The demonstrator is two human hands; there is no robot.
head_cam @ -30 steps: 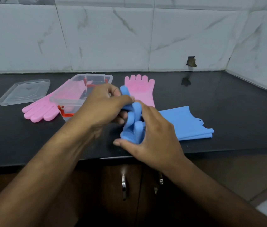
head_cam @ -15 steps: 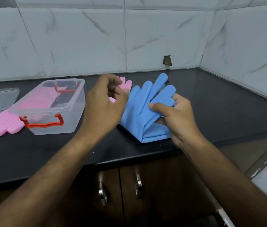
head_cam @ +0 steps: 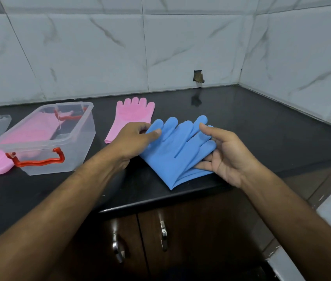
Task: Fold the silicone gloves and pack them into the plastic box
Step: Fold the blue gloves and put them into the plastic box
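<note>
Lying near the table's [head_cam: 262, 126] front edge, folded blue gloves [head_cam: 172, 155] are being pinched by the left hand [head_cam: 134, 142]; the right hand [head_cam: 225, 155] is touching them, grip wide.

the light is even and soft, bright on the marble wall tiles [head_cam: 181, 47] and dimmer below the counter [head_cam: 262, 122], where the cabinet doors [head_cam: 191, 240] sink into shadow. the glossy black counter carries faint sheen and a dark reflection of the wall hole [head_cam: 198, 76]. the wide lens bends the tile lines and counter edge toward the borders, and the forearms at the bottom look slightly soft.
</note>
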